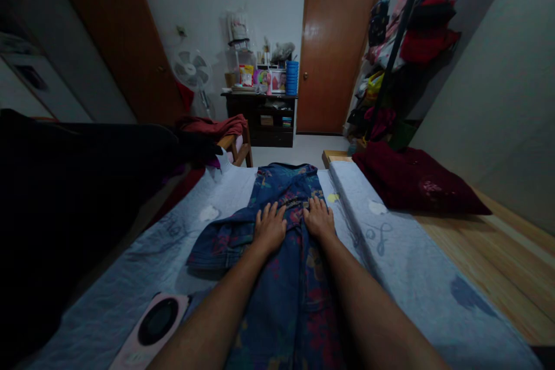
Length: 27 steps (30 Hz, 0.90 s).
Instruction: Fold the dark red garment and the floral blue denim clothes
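Observation:
A dark blue garment [277, 283] with a red and yellow floral pattern lies spread on the light grey-blue bedsheet [147, 266]. One part of it sticks out to the left. My left hand [269, 225] rests palm down on its middle, fingers spread. To the right, my right hand [319, 217] lies flat on the same cloth, fingers pointing away from me. Neither hand grips anything. Beside my left forearm is a pink phone-like object [147, 332] with a black round part.
A dark red cushion or folded cloth [425, 179] lies on the wooden boards [489, 243] at the right. Dark cloth [65, 214] fills the left side. Beyond the bed stand a black cabinet [277, 137], a fan [192, 69] and a wooden door [332, 52].

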Each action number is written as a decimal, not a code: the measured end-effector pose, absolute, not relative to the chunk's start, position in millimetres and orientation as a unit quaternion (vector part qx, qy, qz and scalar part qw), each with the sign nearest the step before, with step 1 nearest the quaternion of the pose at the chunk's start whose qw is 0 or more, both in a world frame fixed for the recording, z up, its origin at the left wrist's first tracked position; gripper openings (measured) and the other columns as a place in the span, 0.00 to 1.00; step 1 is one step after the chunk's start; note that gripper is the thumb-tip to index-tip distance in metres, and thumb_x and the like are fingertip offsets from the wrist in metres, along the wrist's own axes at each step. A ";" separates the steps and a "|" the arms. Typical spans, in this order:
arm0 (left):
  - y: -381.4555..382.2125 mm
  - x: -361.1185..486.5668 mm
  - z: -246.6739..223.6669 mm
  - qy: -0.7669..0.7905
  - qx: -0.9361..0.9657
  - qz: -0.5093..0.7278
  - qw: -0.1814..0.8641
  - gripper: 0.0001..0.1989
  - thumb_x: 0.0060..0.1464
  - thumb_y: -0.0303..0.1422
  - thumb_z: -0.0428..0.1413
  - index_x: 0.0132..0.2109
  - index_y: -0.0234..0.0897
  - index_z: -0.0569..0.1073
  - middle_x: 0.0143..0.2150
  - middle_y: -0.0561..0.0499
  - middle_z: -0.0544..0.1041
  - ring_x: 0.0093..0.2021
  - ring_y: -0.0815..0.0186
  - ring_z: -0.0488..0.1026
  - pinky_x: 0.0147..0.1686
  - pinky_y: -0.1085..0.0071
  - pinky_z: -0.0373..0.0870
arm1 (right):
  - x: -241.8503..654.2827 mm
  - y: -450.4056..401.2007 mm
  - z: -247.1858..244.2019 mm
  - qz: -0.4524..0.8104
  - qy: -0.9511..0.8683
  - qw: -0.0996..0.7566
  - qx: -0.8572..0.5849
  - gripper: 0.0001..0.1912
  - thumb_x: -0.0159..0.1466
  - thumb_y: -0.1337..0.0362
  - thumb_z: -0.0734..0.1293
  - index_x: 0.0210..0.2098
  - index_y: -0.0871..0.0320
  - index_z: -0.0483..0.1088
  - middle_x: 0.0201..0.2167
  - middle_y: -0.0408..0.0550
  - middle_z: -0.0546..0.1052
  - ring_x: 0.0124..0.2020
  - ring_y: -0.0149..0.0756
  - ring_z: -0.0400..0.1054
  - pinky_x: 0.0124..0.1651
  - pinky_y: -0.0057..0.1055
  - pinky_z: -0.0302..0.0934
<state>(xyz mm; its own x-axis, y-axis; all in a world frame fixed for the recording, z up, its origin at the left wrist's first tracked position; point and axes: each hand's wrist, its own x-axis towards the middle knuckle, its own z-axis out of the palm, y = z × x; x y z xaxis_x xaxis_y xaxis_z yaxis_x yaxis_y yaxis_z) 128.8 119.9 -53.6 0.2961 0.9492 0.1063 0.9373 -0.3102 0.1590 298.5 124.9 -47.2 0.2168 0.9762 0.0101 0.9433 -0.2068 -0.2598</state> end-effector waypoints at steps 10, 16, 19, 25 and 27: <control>110.1 127.5 -52.1 0.574 0.803 0.157 0.018 0.25 0.64 0.39 0.41 0.66 0.45 0.61 0.70 0.47 0.58 0.70 0.56 0.51 0.68 0.51 0.48 | 316.6 157.3 -26.0 0.070 -0.679 0.067 -0.728 0.24 0.70 0.56 0.53 0.58 0.61 0.66 0.63 0.59 0.65 0.64 0.47 0.55 0.61 0.43 0.49; 110.5 125.2 -55.4 0.564 0.805 0.184 0.025 0.24 0.65 0.38 0.42 0.65 0.42 0.63 0.69 0.47 0.61 0.70 0.57 0.52 0.67 0.49 0.48 | 333.4 203.6 -46.6 0.088 -0.718 0.052 -0.689 0.32 0.71 0.50 0.50 0.68 0.61 0.50 0.71 0.55 0.49 0.71 0.43 0.41 0.67 0.43 0.39; 110.8 125.2 -56.1 0.559 0.803 0.207 0.025 0.22 0.64 0.36 0.45 0.63 0.41 0.65 0.67 0.46 0.64 0.68 0.56 0.55 0.67 0.48 0.50 | 343.0 227.6 -48.4 0.083 -0.726 0.055 -0.681 0.31 0.71 0.50 0.50 0.67 0.60 0.53 0.70 0.56 0.52 0.70 0.44 0.44 0.66 0.43 0.42; 113.3 122.8 -57.5 0.548 0.808 0.217 0.023 0.21 0.63 0.35 0.48 0.62 0.40 0.66 0.66 0.46 0.65 0.68 0.56 0.57 0.66 0.48 0.52 | 367.4 275.1 -27.5 0.066 -0.705 0.095 -0.700 0.18 0.68 0.61 0.57 0.51 0.58 0.71 0.50 0.55 0.76 0.53 0.42 0.68 0.53 0.32 0.58; 114.5 121.7 -59.6 0.545 0.809 0.217 0.024 0.21 0.63 0.34 0.48 0.62 0.41 0.66 0.66 0.45 0.65 0.68 0.55 0.57 0.66 0.47 0.52 | 378.5 291.8 -19.8 0.056 -0.679 0.120 -0.722 0.18 0.67 0.64 0.57 0.53 0.59 0.70 0.48 0.57 0.77 0.50 0.44 0.70 0.50 0.33 0.59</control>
<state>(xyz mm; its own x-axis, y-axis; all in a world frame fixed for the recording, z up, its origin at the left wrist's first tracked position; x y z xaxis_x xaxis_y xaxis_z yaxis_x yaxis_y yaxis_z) 121.7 114.5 -59.6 0.3109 0.8928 0.3259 0.8723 -0.4042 0.2751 378.5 291.8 -19.8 0.0718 0.9941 0.0812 0.9673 -0.0495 -0.2489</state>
